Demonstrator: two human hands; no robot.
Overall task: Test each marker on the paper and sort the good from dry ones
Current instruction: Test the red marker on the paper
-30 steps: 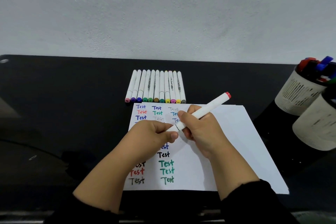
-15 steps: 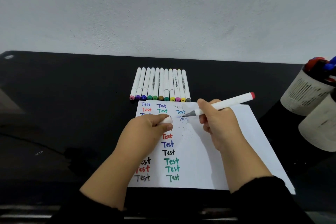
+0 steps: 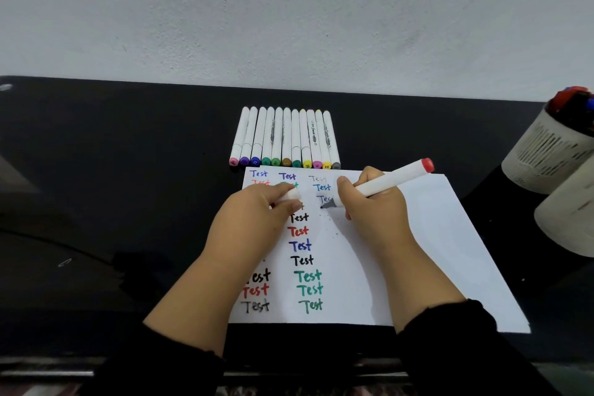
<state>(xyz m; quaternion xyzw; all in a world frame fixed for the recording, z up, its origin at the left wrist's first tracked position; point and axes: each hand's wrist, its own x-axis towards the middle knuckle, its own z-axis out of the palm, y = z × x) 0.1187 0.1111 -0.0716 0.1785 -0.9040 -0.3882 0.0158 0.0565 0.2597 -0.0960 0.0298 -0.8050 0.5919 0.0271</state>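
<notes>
A white sheet of paper point(image 3: 427, 254) lies on the black desk, covered with several coloured "Test" words. My right hand point(image 3: 374, 212) grips a white marker point(image 3: 390, 182) with a red end cap, its dark tip point(image 3: 326, 205) down at the paper below a blue "Test". My left hand point(image 3: 254, 222) rests on the paper and pinches the marker's white cap point(image 3: 291, 194). A row of several white markers point(image 3: 284, 138) with coloured ends lies just beyond the paper's far edge.
Two pale cylindrical pen holders stand at the right: one point(image 3: 546, 151) holds red and blue pens, the other point(image 3: 569, 219) is nearer. The black desk point(image 3: 112, 170) ends at a white wall behind the marker row.
The cap came off the marker and stayed in my left hand. My right hand swung the marker flatter and brought its tip down to the paper.
</notes>
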